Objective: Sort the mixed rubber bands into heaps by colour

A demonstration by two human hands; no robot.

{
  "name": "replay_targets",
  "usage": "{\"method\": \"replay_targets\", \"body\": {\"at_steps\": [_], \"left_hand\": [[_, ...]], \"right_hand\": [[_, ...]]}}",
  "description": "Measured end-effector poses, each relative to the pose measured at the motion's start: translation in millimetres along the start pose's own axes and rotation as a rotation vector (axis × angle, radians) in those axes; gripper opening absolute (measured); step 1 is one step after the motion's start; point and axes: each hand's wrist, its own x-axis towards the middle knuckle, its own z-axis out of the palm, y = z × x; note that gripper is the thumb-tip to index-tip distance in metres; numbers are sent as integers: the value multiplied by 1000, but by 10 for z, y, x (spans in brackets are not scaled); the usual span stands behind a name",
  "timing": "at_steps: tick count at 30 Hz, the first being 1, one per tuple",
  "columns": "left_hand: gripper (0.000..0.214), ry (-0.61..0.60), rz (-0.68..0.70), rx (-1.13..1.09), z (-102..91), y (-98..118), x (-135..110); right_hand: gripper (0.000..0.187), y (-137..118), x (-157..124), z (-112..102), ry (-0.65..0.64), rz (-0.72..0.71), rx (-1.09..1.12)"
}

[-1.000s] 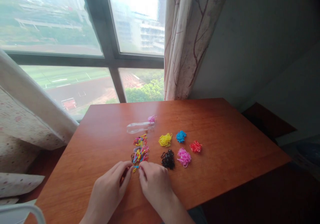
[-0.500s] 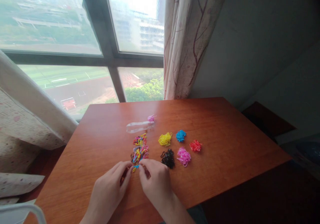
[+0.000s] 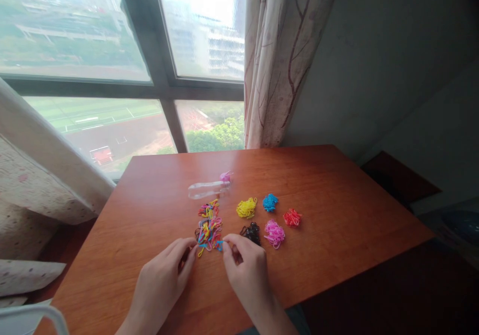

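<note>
A mixed heap of small coloured elastic bands [image 3: 208, 224] lies on the wooden table [image 3: 337, 215]. My left hand [image 3: 164, 280] rests at the heap's near edge, fingers curled and touching a yellow band. My right hand [image 3: 245, 267] is pinched on a small blue band [image 3: 220, 246] just right of the heap. Sorted piles lie to the right: yellow [image 3: 246, 207], blue [image 3: 270, 202], red [image 3: 292, 217], pink [image 3: 274, 233] and black [image 3: 251, 231], the black one partly hidden by my right fingers.
A clear plastic bag with a pink top [image 3: 208, 187] lies beyond the heap. A window and a patterned curtain [image 3: 280, 61] stand behind the table. Another curtain [image 3: 41, 175] hangs at the left. A darker low surface [image 3: 400, 180] sits to the right.
My right hand has moved right and a little away from the left hand, drawing a blue band out of the mixed heap. My left hand has stayed in place.
</note>
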Motion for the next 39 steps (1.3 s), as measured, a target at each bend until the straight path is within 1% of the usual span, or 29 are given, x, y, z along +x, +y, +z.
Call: {"method": "replay_targets", "body": {"at_steps": [4,6,8,10,12,14,16,18,22,24,26,28,31,33,36,39], "left_hand": [[21,-41,-15,-65,15,67,142],[21,-70,-18,-91,47,154,295],[21,-113,-20,-100,101,292,499],[21,-199,-12,-93,182,469,732],[19,-313,31,-76,289,653,960],[17,-356,78,-85,418,809,1159],[17,-400,116,-88,558,916,1321],[19,-437,131,-78,695,977,1452],[20,-533,140,-47,927,1033,1664],[23,-587,138,-33,1021,1057,1754],[31,-635,132,-26,1099,1077,1827],[34,-665,123,-27,1152,1084,1874],[34,-668,110,-44,1161,1045,1877],[29,-643,102,-65,1105,985,1837],[20,-569,87,-107,921,856,1726],[23,-489,65,-161,657,701,1560]], "right_hand": [[17,47,-136,-87,-27,-26,-10],[16,81,-226,-121,-54,-59,-29],[16,119,-309,-144,-76,-96,-51],[16,153,-373,-157,-82,-131,-54],[17,177,-417,-166,-73,-156,-45],[18,188,-440,-175,-65,-163,-44],[18,189,-447,-183,-58,-160,-53],[19,186,-443,-187,-53,-159,-51],[19,182,-428,-178,-47,-159,-32],[19,183,-426,-174,-46,-159,-30],[19,183,-427,-175,-43,-152,-26],[19,180,-427,-183,-34,-144,-22],[18,176,-427,-201,-23,-127,-13],[18,179,-427,-212,-22,-105,-1],[18,194,-423,-238,-24,-71,15],[17,225,-390,-302,7,-41,7]]}}
